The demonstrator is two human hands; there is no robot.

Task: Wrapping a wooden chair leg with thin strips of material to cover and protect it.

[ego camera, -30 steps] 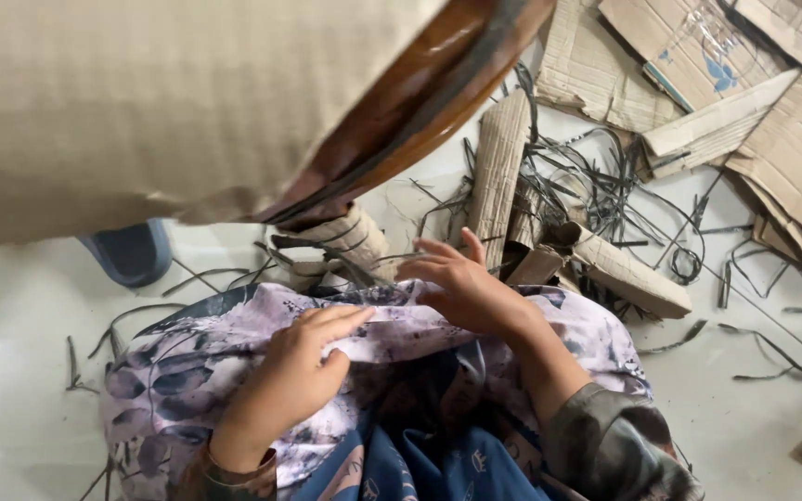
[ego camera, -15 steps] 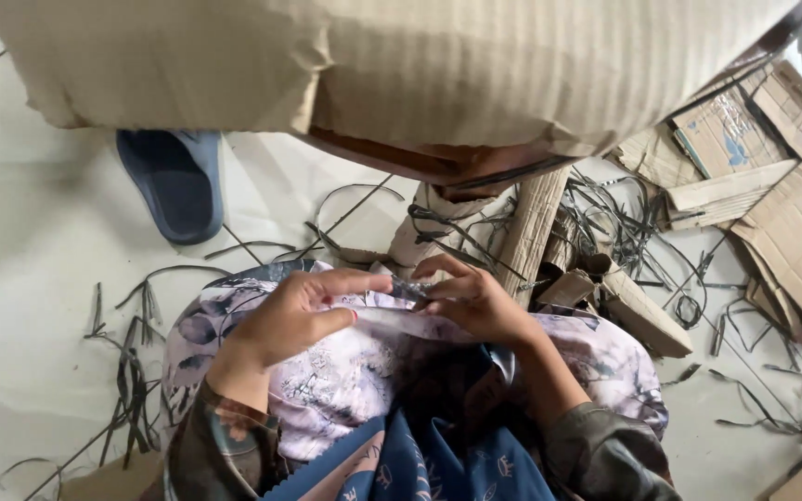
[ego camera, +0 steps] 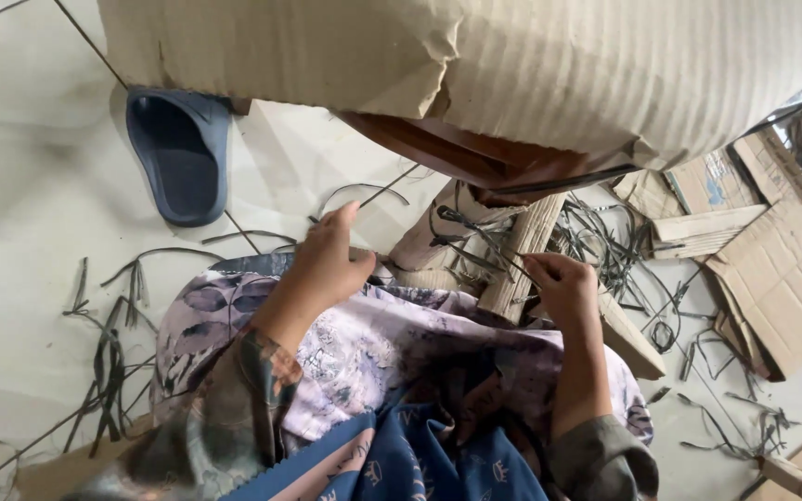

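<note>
A pale tiled floor [ego camera: 20,139] fills the view, littered with dark strips and offcuts. Across the top hangs a large corrugated cardboard wrap [ego camera: 475,65] around a brown wooden piece [ego camera: 457,153]. Flattened cardboard sheets [ego camera: 772,269] lie at the right, and 1 dark blue slipper [ego camera: 178,153] sits at the upper left, well apart from the hands. The person's lap is covered by floral fabric [ego camera: 373,343].

Between the hands stand 2 or 3 small cardboard blocks [ego camera: 517,255], just beyond the knees. A thin dark strip [ego camera: 480,241] runs slantwise from upper left down to lower right, its lower end meeting the right hand [ego camera: 563,288], which is the nearer hand. That hand is closed in a pinch on the strip, fingers curled, wrist pointing back to the body. The left hand [ego camera: 327,264] lies to the strip's left, forefinger stretched up and forward; it seems to pinch another thin dark strand [ego camera: 378,190], though the contact is too small to be sure.
</note>
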